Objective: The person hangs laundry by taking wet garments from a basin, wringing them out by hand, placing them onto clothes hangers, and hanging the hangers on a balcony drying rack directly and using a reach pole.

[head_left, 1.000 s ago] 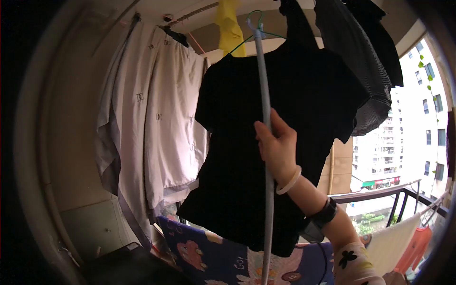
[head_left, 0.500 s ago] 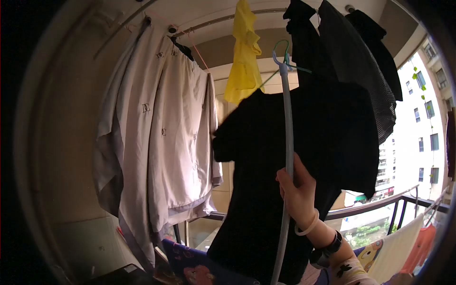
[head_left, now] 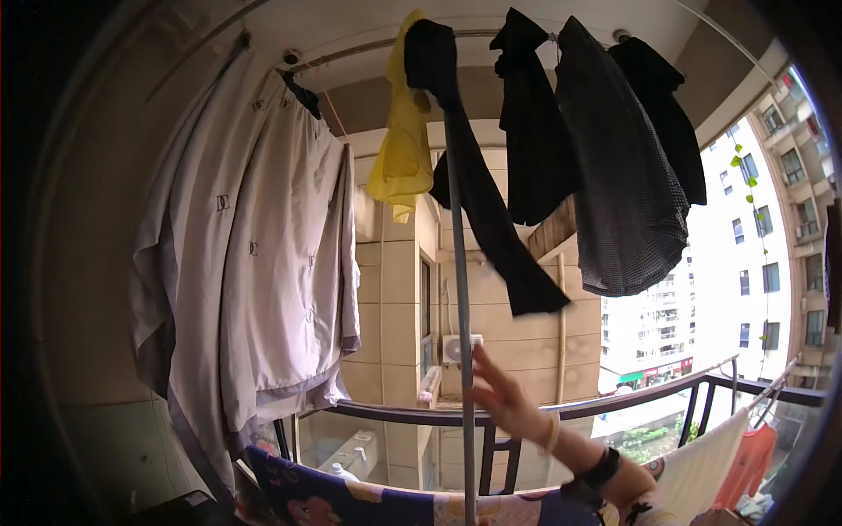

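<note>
My right hand [head_left: 510, 405] reaches in from the lower right and is closed on a long grey pole [head_left: 467, 447], its fingertips partly hidden at the pole. The pole stands nearly upright, and its top end is hidden behind a black shirt [head_left: 478, 188] up at the ceiling rail. That shirt hangs narrow and slanted, its lower end out to the right, just beside a yellow garment [head_left: 403, 153]. A pale bracelet and a dark watch are on my right wrist. My left hand is out of view.
Light patterned sheets [head_left: 272, 263] hang at the left. Dark garments [head_left: 618, 175] hang from the rail [head_left: 351, 51] at the right. A dark balcony railing [head_left: 561, 410] crosses below, with a blue patterned cloth [head_left: 377, 504] and a red garment [head_left: 750, 460] low down.
The black shirt has gone up to the rail and turned edge-on, away from in front of my hand. My right hand sits lower and farther left in view, and the wall behind now shows.
</note>
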